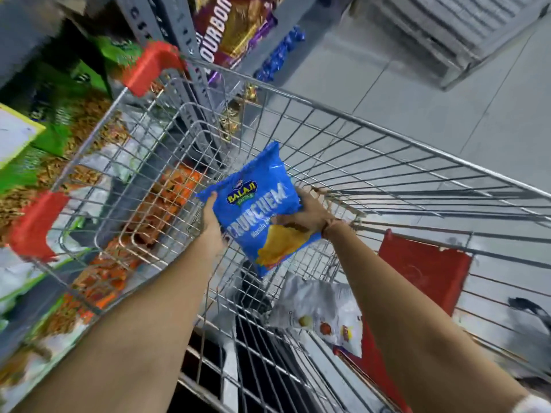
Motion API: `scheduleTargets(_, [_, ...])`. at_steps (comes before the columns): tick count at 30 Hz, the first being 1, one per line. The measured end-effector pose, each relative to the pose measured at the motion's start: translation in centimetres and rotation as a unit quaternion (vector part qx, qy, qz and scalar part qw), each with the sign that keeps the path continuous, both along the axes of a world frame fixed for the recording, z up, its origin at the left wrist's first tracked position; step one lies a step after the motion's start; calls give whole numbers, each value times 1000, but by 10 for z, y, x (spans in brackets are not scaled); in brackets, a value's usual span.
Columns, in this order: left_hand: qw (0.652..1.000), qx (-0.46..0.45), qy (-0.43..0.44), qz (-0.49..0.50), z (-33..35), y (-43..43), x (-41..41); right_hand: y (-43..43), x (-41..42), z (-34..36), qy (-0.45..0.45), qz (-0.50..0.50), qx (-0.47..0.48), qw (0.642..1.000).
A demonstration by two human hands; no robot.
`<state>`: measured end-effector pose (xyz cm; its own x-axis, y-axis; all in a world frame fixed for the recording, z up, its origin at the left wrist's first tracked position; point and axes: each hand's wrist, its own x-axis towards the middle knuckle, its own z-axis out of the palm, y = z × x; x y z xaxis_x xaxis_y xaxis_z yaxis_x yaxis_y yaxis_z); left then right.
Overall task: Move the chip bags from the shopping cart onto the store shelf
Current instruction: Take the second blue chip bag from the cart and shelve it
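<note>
A blue chip bag [258,201] with yellow chips printed on it hangs above the wire shopping cart [372,135]. My left hand [212,217] grips its left edge. My right hand [310,214] holds its right side, thumb across the front. Lower in the cart lies a white snack bag [320,311] on the basket floor. The store shelf [44,150] runs along the left, blurred, packed with green and orange packets.
The cart has red corner guards [150,65] and a red flap [423,269] on its near right side. Grey shelf uprights [176,28] and purple biscuit packs [235,28] stand beyond the cart. Grey tiled floor [447,93] lies to the right.
</note>
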<state>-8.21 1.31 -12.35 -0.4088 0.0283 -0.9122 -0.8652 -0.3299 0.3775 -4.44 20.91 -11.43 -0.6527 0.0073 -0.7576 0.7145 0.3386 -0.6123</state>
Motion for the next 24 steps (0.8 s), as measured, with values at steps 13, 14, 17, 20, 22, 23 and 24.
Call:
scheduleTargets(13, [981,30,138,-134,109,-66,7,-72,45,132,84,-112,-74,987])
scheduleTargets(14, [978,25,153,-136,123,-68,4,-73,45,146,103,-118,-69,985])
scheduleTargets(17, [967,21,205,-148,168,-72,-5,-74,44,186,172,-137,-53,974])
scheduleTargets(20, [950,24,271,-154,213,-75,-13,-74,42,227,234,-162,-46,958])
scheduleTargets(22, [935,28,323,-143,247,-76,-16,-76,39,252,282,-155,-66,945])
scheduleTargets(23, [925,28,354,-137,264,-78,-17,-77,37,264,305,-147,-71,938])
scheduleTargets(24, [916,27,379,-128,280,-80,-18,-80,36,277,323,-144,-75,932])
